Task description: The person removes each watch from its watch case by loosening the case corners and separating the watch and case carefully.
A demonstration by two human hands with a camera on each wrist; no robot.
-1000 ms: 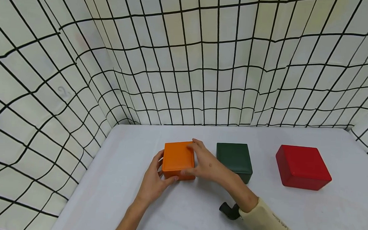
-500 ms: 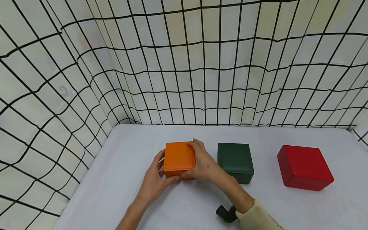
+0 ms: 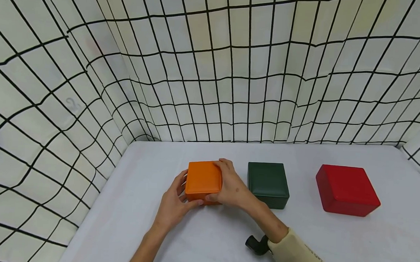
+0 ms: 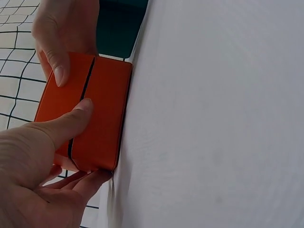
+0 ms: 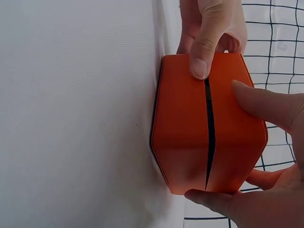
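An orange box (image 3: 203, 178) with a lid sits on the white-covered table, held between both hands. A dark seam (image 5: 209, 118) runs between its lid and base. From the left, my left hand (image 3: 173, 205) grips the box, its thumb on the front face and its fingers along the left side. My right hand (image 3: 233, 186) holds the right side, with the thumb on the front of the lid and fingers reaching toward the back top edge. In the right wrist view, the right thumb (image 5: 261, 100) presses on the lid part. The box's back is hidden.
A dark green box (image 3: 268, 184) stands just right of the right hand. Farther right is a red box (image 3: 348, 189). Black netting (image 3: 230, 77) over white walls encloses the table (image 3: 331, 245) at the back and sides. A black wrist-worn piece (image 3: 257, 245) hangs by the right sleeve.
My right wrist and forearm have shifted slightly left and toward me, and the right thumb has moved a little on the box front. The left hand and the boxes look nearly unchanged.
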